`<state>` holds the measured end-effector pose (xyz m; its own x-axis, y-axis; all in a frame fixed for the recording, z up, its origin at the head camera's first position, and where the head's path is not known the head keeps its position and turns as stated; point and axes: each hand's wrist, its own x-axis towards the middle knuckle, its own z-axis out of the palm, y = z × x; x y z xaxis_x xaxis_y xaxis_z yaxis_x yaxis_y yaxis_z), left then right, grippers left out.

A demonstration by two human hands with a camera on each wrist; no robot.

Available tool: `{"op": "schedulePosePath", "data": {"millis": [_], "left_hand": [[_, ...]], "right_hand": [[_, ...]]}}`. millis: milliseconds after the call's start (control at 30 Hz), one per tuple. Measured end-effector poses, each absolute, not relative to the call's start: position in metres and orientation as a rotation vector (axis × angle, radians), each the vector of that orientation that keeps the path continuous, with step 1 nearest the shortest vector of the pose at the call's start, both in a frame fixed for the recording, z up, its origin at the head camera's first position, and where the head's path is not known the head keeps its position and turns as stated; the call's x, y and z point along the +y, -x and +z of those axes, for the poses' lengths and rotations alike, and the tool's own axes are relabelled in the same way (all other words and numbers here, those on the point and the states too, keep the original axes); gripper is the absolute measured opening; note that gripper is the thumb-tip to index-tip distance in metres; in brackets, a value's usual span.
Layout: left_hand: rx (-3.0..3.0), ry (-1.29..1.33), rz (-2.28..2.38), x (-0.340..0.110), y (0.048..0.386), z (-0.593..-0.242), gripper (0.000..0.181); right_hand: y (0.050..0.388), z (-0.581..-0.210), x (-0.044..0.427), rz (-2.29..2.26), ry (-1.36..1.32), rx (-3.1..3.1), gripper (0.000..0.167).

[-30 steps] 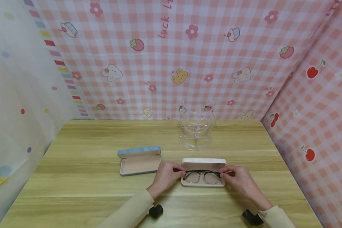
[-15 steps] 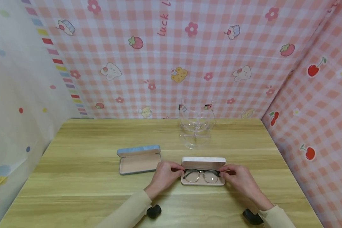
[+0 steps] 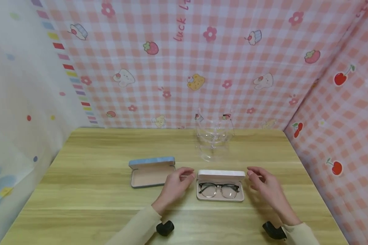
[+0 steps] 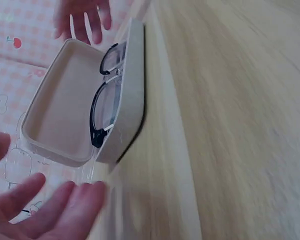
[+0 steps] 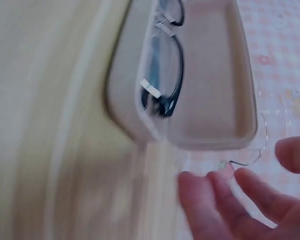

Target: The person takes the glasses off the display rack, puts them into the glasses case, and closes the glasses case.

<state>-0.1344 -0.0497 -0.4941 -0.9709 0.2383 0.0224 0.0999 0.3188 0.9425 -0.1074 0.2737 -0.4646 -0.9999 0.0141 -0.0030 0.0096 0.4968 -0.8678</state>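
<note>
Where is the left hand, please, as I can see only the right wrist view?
Observer: The left hand is just off the left end of the white case.
Operator: Thank you. What is beyond that hand?
Observer: An open blue case, partly hidden by the hand.
Operator: Do the glasses stick out past the white case's left end, which is cut off for me?
Observer: No, they stop just inside it.

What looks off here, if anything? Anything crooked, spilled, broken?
Only a small thing: the blue case, left of the white case, sits slightly skewed, its front edge slanting. The glasses lie inside the white case; no spill or damage shows.
</note>
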Motion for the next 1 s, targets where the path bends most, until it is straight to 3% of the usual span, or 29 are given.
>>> {"op": "schedulePosePath", "data": {"millis": [133,300,1000], "left_hand": [[2.261,-0.240,1.737,-0.043,0.136,-0.493,0.053],[2.137,-0.160,1.769,-0.038,0.138,-0.492,0.053],[1.984,-0.045,1.895,-0.031,0.141,-0.493,0.046]], "right_hand": [[0.111,-0.465,0.268,1.671,0.026,-2.815,0.058],[0.113,-0.468,0.264,1.810,0.042,-2.870,0.063],[0.123,-0.471,0.270,2.126,-0.199,-2.782,0.051]]}}
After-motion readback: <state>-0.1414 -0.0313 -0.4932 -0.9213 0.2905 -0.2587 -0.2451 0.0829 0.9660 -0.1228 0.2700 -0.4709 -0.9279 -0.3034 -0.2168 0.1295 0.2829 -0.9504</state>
